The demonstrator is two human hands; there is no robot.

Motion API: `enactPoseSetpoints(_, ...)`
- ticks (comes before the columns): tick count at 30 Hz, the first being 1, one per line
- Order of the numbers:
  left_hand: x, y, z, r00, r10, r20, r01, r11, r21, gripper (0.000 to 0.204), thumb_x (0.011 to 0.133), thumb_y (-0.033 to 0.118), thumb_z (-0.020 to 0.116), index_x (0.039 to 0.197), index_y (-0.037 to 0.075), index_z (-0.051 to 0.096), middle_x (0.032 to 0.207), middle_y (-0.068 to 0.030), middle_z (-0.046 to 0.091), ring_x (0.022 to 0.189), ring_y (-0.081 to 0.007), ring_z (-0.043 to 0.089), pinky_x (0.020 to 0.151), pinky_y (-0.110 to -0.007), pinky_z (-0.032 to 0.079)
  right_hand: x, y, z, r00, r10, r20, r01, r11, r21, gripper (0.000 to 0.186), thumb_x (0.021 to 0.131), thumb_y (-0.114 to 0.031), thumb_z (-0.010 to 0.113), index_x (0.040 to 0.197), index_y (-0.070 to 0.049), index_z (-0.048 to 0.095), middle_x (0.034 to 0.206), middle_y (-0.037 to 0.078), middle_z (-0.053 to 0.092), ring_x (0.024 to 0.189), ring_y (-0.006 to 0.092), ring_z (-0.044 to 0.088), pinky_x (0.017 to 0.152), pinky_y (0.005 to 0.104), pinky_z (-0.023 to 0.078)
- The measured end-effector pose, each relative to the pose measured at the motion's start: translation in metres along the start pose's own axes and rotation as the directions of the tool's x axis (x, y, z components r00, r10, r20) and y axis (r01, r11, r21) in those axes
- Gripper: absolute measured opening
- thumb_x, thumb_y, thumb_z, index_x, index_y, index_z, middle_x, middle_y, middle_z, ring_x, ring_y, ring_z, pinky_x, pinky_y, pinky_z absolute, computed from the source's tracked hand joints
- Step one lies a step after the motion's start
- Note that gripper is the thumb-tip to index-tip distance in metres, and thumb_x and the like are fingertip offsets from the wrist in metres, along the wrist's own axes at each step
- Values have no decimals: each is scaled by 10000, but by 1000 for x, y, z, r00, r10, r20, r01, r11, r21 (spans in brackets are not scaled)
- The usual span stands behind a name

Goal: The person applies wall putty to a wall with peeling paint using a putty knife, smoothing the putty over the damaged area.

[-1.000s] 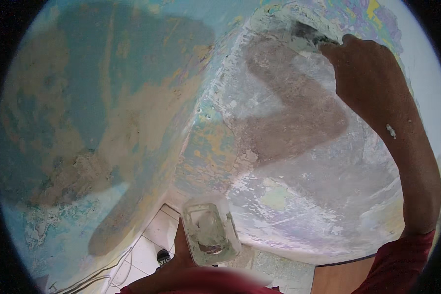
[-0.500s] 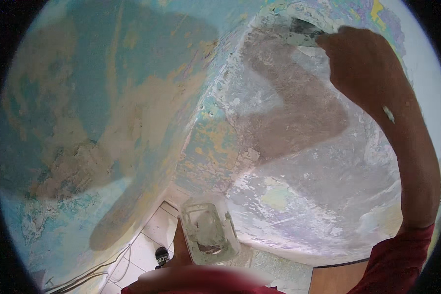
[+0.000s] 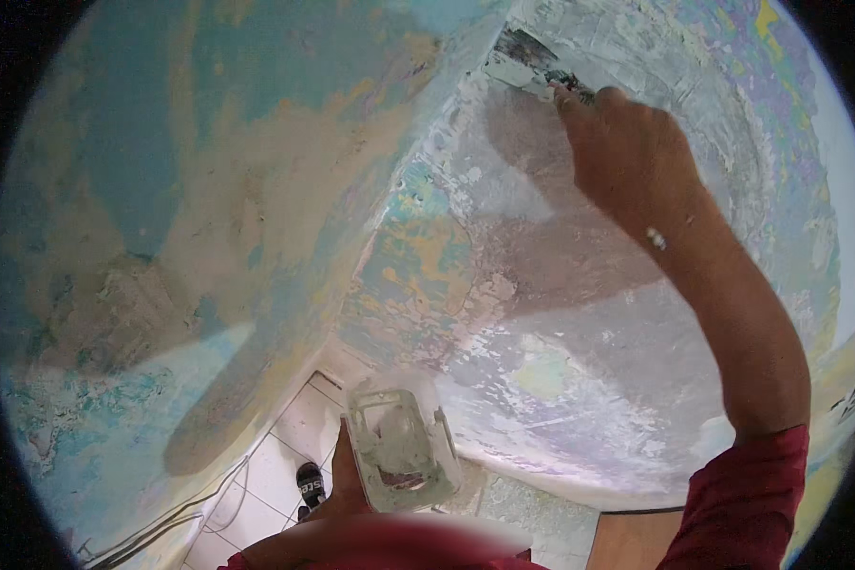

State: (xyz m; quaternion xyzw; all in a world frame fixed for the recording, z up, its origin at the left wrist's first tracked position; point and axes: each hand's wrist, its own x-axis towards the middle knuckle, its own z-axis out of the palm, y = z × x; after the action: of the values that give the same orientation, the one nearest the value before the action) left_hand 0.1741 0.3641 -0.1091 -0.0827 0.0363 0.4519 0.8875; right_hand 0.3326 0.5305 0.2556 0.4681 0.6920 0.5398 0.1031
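Holding putty knife (image 3: 530, 65): right hand (image 3: 632, 147); knife lies toward ten o'clock, long axis likewise (left hand (image 3: 349, 483) holds plastic tub (image 3: 441, 446)).

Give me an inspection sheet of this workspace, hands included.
Surface: patchy grey plastered wall, meeting a turquoise-and-beige wall at a corner.
Work items: dark flat-bladed scraper, blade against the grey plastered wall near the corner; translucent rectangular plastic tub, smeared with pale residue.
Clutter: black item with white marking, kind unclear.
Hands: right hand grips the scraper; left hand holds the tub from its left side.
Cables: thin cables along the turquoise-and-beige wall's foot.
Surroundings: pale tiled floor; brown wooden panel, lower right.
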Motion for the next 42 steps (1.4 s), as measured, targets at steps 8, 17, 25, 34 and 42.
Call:
enactPoseSetpoints(8, -17, 9, 15, 996, 70, 48, -72, 997, 34, 883, 899, 738, 502, 1528, 133, 368, 1458, -197, 476, 1296, -415, 510, 1047, -654, 426, -70, 10, -4, 985, 114, 129, -138, 970, 198, 361, 908, -99, 610, 1261, -37, 655, 914, 196, 686, 723, 323, 713, 596, 427, 583)
enactPoseSetpoints(17, -37, 7, 18, 989, 124, 80, -132, 985, 113, 852, 935, 757, 385, 1528, 145, 383, 1467, -171, 482, 1296, -392, 523, 1050, -615, 438, -70, -68, 24, 798, 470, 378, -194, -393, 899, 409, 956, -67, 618, 1365, -56, 614, 752, 16, 606, 578, 69, 570, 491, 261, 462)
enactPoseSetpoints(25, -40, -1, 31, 965, 261, -37, -258, 964, 70, 895, 899, 743, 469, 1523, 110, 365, 1457, -205, 474, 1283, -399, 528, 1038, -612, 454, 14, -126, 52, 716, 573, 399, 107, -655, 748, 318, 989, -112, 579, 1288, -40, 659, 707, 44, 607, 545, 101, 576, 413, 269, 393)
enactPoseSetpoints(34, -40, -4, 21, 935, 350, -51, -343, 933, 109, 878, 898, 731, 481, 1527, 131, 357, 1463, -202, 465, 1306, -410, 504, 1049, -628, 436, 16, -188, 91, 731, 473, 492, 183, -830, 527, 233, 1011, -65, 518, 1141, 8, 697, 805, 12, 549, 524, 86, 512, 440, 273, 408)
enactPoseSetpoints(42, -39, -4, 31, 934, 348, -78, -334, 930, 151, 874, 903, 751, 467, 1522, 140, 387, 1462, -180, 475, 1309, -406, 496, 1068, -610, 417, -29, -270, 152, 744, 499, 445, 59, -712, 700, 209, 1024, -102, 533, 1129, 11, 673, 807, 35, 556, 495, 106, 526, 419, 266, 414)
